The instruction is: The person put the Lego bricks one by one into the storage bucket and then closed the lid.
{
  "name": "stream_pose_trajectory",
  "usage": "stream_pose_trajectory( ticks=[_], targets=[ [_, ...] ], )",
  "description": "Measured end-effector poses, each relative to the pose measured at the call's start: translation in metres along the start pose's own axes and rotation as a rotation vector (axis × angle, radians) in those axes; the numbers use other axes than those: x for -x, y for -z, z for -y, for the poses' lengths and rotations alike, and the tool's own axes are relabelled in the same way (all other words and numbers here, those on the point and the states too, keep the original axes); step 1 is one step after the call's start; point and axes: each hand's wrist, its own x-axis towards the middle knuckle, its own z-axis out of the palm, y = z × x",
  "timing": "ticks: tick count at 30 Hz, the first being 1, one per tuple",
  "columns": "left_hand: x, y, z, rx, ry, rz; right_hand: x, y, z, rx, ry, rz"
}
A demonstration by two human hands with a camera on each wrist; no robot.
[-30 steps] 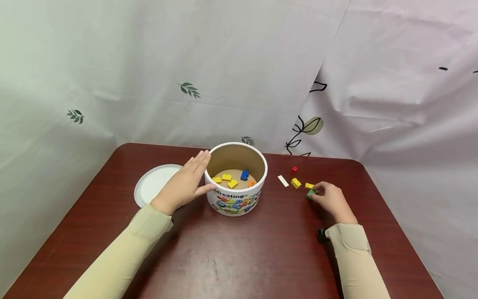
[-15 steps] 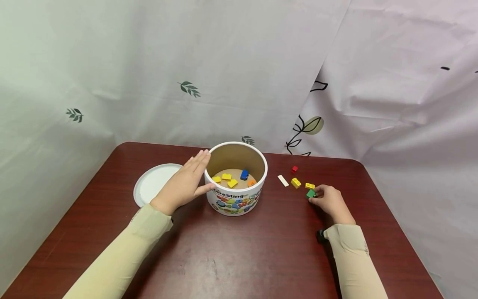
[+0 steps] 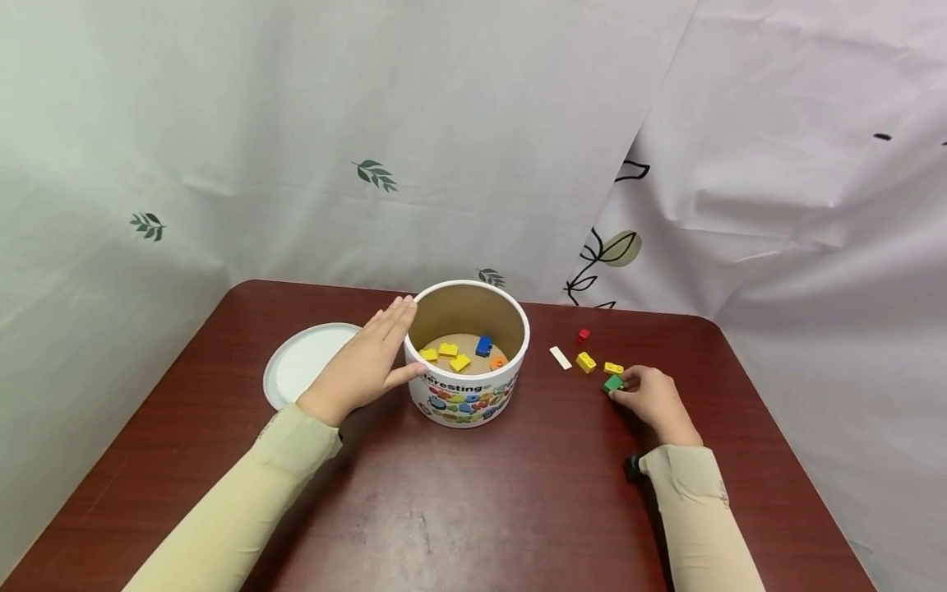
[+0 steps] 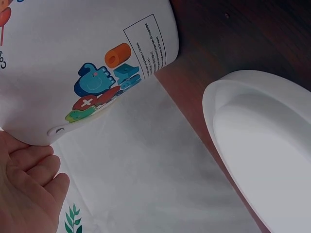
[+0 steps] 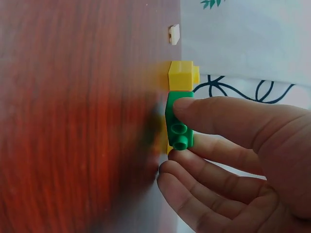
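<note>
My left hand (image 3: 362, 362) rests against the left side of a white round tub (image 3: 462, 404), fingers straight along its rim and thumb spread to the front. Inside the tub lie several yellow toy bricks (image 3: 460, 363), a blue one (image 3: 484, 346) and an orange piece (image 3: 498, 363). At the right, my right hand (image 3: 653, 401) pinches a green toy brick (image 5: 180, 116) between thumb and fingers, low over the table. In the right wrist view, the brick's studs face the camera. Just beyond it are two yellow bricks, one standing (image 3: 586, 363) and one flatter (image 3: 613, 368).
A white lid (image 3: 299, 362) lies left of the tub, partly behind my left hand. Right of the tub are a white flat strip (image 3: 561, 358) and a small red brick (image 3: 584, 335). A pale printed cloth (image 3: 473, 148) hangs behind the table (image 3: 444, 510).
My right hand has shifted slightly left with the green brick, which now shows more of its top beyond the fingertips. The left hand and the tub have stayed in place.
</note>
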Motion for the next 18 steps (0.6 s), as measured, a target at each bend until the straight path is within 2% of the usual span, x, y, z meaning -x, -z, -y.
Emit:
stream_pose_trajectory(
  ticks=[18],
  targets=[
    [0.0,0.0,-0.001,0.01,0.011,0.005,0.004,-0.004,0.021,-0.029,0.106,-0.104]
  ],
)
